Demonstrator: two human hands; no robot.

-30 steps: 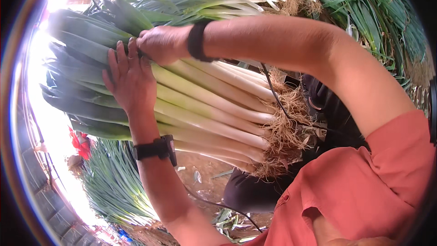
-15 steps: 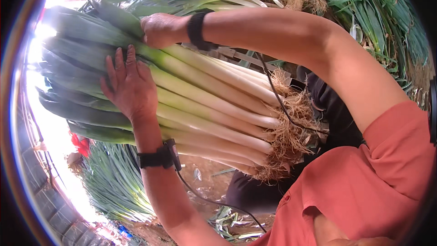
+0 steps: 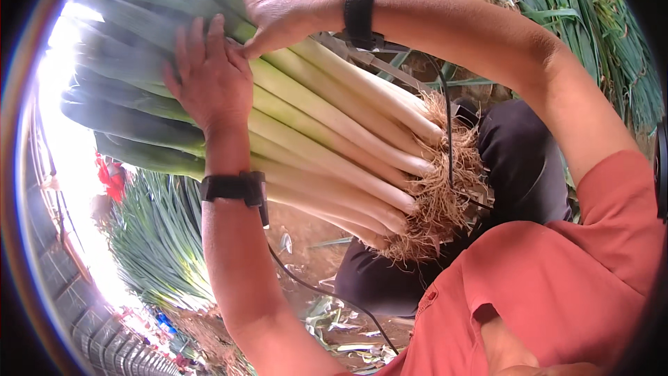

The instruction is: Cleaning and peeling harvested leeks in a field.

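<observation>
A thick bundle of leeks (image 3: 327,132) lies across the middle of the view, dark green leaves to the left, white stalks and tangled brown roots (image 3: 438,202) to the right. My left hand (image 3: 209,83) presses flat against the near side of the bundle, fingers spread upward over the green part. My right hand (image 3: 278,17) reaches over from the right and grips the upper edge of the same bundle, close to the left fingertips. Both wrists wear black bands; a thin cable runs from each.
More leeks are heaped at the top right (image 3: 591,35) and at the lower left (image 3: 160,237). Bare dirt with leaf scraps (image 3: 313,292) lies below the bundle. My dark trousers (image 3: 522,153) and red shirt (image 3: 570,292) fill the lower right.
The bundle and both hands have risen in the view. My right hand has shifted up along the top edge, and my left hand has followed it upward on the leaves.
</observation>
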